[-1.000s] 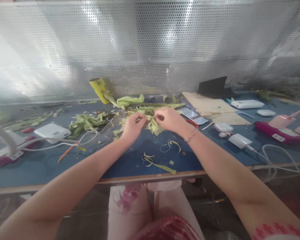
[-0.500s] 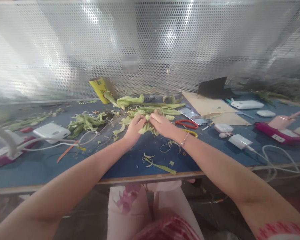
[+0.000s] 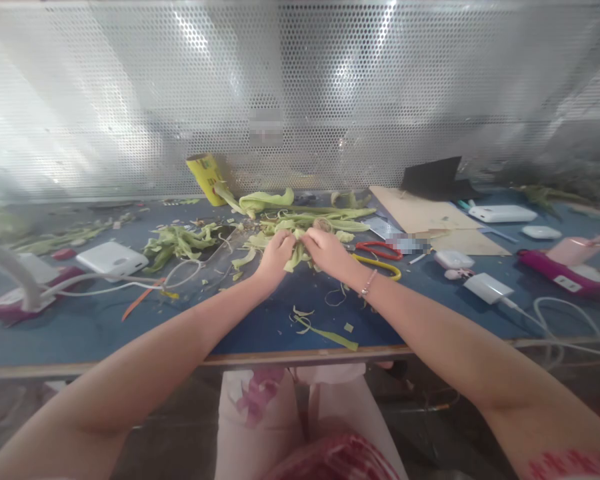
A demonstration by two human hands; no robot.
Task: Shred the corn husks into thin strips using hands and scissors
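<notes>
At twelve o'clock, pale-green leaves (image 3: pixel 297 256) pinched by left hand (image 3: pixel 276 256) and right hand (image 3: pixel 329 251) (both narrowed); red loop handle (image 3: pixel 398 254) seen at their three o'clock.

We cannot see the fingertips of the left grip (image 3: pixel 275 258) or the right grip (image 3: pixel 329 249), since both close into the pale leaves (image 3: pixel 295 260) and hide part of them. The right arm covers whatever the red handle (image 3: pixel 379 250) and the yellow handle (image 3: pixel 380 267) join. A blurred patch masks the near end of the phone (image 3: pixel 380 228), and another blots the metal panel (image 3: pixel 325 80). Print on the yellow roll (image 3: pixel 207 179) is too small for us to read, and the right edge crops the purple power strip (image 3: pixel 563 275).
</notes>
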